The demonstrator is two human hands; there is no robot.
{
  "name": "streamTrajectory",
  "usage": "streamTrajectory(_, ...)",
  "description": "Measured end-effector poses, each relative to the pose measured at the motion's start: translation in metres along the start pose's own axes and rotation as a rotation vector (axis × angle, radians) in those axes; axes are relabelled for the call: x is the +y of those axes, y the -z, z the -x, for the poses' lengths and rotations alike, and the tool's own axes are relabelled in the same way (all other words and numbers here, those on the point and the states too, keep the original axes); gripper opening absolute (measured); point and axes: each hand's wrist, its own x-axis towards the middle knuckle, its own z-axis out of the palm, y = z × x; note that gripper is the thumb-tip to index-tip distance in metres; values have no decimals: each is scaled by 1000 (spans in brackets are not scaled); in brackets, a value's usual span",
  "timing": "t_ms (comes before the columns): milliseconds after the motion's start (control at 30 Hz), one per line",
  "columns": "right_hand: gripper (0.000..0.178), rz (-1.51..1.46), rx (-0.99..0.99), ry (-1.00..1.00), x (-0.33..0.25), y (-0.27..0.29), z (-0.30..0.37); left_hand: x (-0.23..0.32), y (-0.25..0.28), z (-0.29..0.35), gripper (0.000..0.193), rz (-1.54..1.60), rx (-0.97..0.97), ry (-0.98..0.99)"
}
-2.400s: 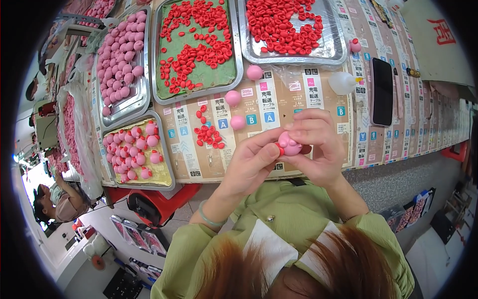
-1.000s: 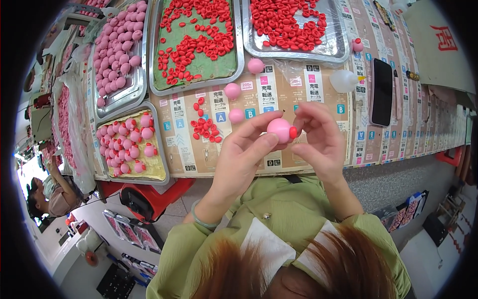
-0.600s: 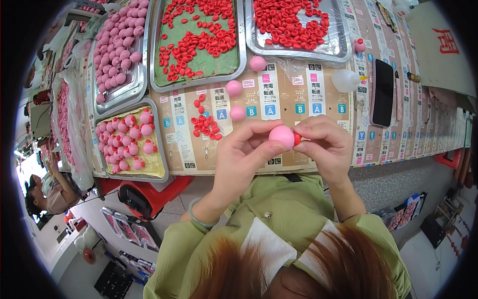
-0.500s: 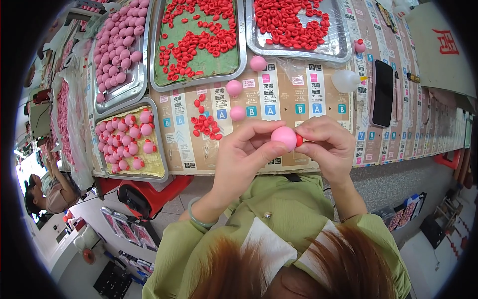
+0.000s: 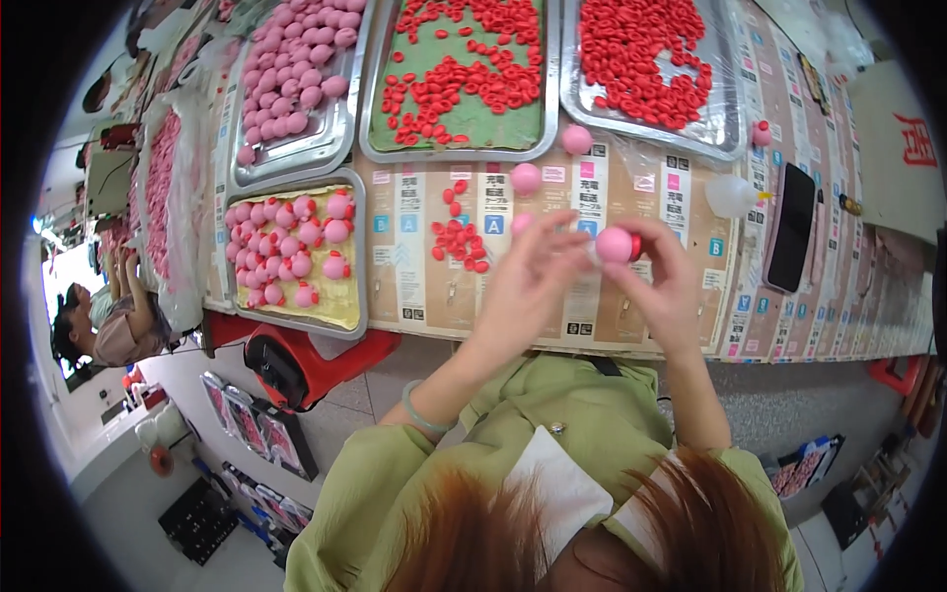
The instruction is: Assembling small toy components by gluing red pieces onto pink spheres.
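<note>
A pink ball [image 5: 614, 244] with a small red oval piece [image 5: 636, 247] on its right side is pinched between the thumb and fingers of my right hand [image 5: 669, 281]. My left hand [image 5: 533, 286] is just left of the ball, its fingers apart and slightly blurred, holding nothing. Partly behind the left hand lies a loose pink ball [image 5: 520, 226]. Two more, a pink ball [image 5: 526, 179] and another pink ball [image 5: 577, 139], rest farther back. Left of my hands is a small pile of red oval pieces [image 5: 460, 243] on the printed cardboard table cover [image 5: 414, 286].
A yellow-lined tray [image 5: 340, 314] at left holds pink balls with red pieces. Behind it stand a tray of plain pink balls [image 5: 340, 158], a green-lined tray [image 5: 473, 155] and a plastic-lined tray [image 5: 725, 138] of red pieces. A white squeeze bottle [image 5: 728, 196] and black phone [image 5: 792, 227] lie right.
My left hand has let go of the pink ball and moved off to its left. My right hand alone now holds it. The whole view has shifted, with the table things appearing farther right.
</note>
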Motion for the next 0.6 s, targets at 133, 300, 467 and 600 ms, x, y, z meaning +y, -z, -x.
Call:
streamTrajectory(133, 31, 298, 86, -72, 7, 4, -16, -4, 63, -21, 15, -1028, 550, -387)
streamTrajectory(300, 33, 608, 47, 191, 21, 8, -22, -2, 80, -38, 11, -1294, 609, -453)
streamTrajectory(467, 47, 372, 460, 234, 17, 10, -2, -3, 90, -37, 11, -1330, 497, -465)
streamTrajectory(600, 59, 384, 971, 377, 33, 46, -3, 13, 62, -28, 12, -807, 567, -228)
